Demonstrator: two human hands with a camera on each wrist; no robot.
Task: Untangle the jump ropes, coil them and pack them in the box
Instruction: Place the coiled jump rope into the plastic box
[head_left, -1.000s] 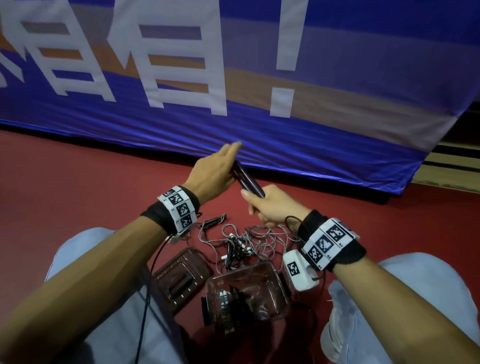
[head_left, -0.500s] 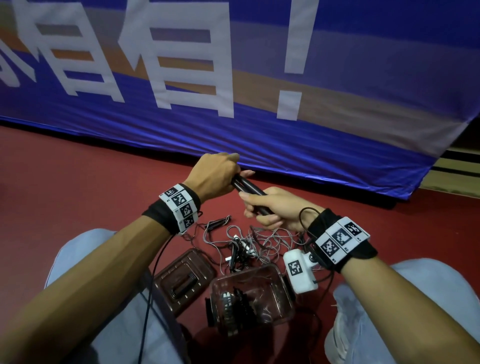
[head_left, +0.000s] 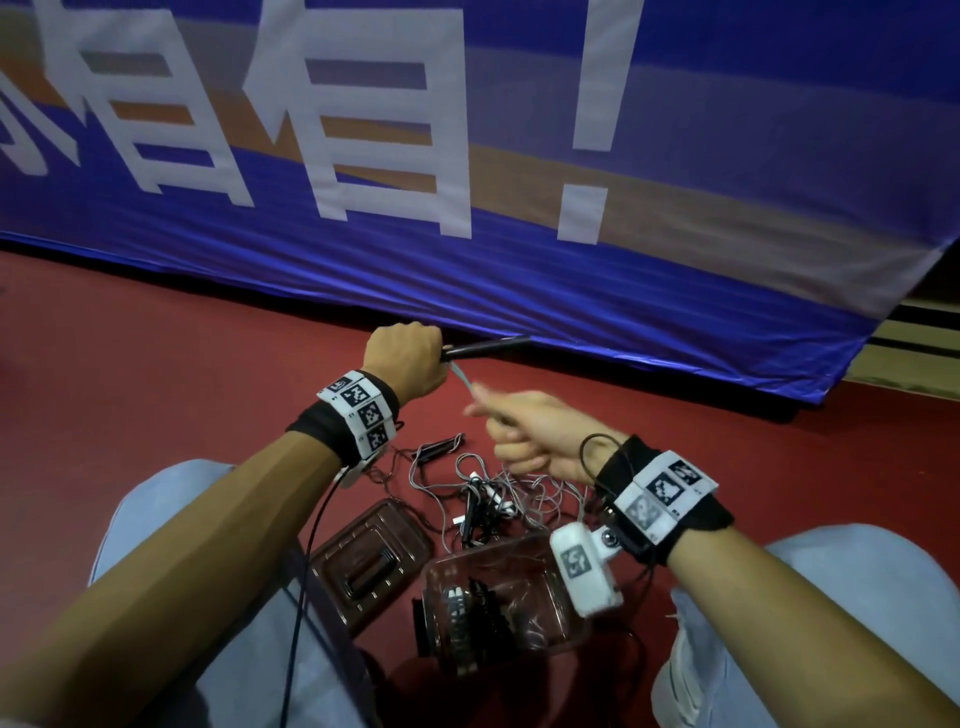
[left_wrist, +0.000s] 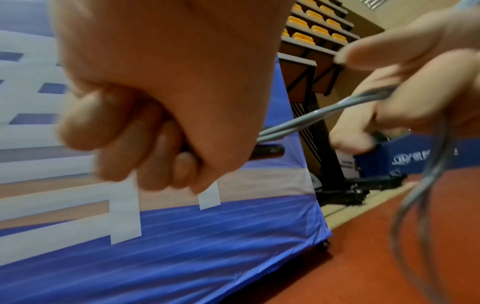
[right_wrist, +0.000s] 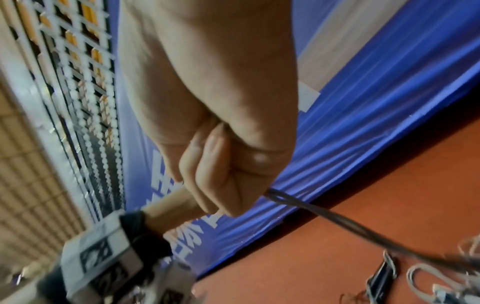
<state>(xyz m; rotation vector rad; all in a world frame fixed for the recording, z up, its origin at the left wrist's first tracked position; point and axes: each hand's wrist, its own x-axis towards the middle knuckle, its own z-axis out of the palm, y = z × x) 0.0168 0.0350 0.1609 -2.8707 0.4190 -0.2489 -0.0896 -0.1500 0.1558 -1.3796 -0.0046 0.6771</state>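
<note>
My left hand (head_left: 410, 353) grips a pair of black jump-rope handles (head_left: 488, 347), which stick out level to the right; in the left wrist view the left hand (left_wrist: 155, 123) is curled round the handles (left_wrist: 267, 151). Grey rope strands (head_left: 465, 382) run from the handles down into my right hand (head_left: 524, 431), which is closed on them. The right wrist view shows the right hand (right_wrist: 228, 164) fisted on the rope (right_wrist: 337, 222). A tangle of grey ropes and handles (head_left: 488, 493) lies on the floor below. The clear box (head_left: 550, 551) holds a coiled rope (head_left: 467, 608).
The box lid (head_left: 371, 561) lies on the red floor to the left of the box. A blue banner (head_left: 519, 260) hangs just beyond my hands. My knees (head_left: 171, 499) flank the box. A loose black handle (head_left: 436, 448) lies by the tangle.
My left hand has closed round the handles and turned them to point right. My right hand has let go of the handles and slid back along the grey rope.
</note>
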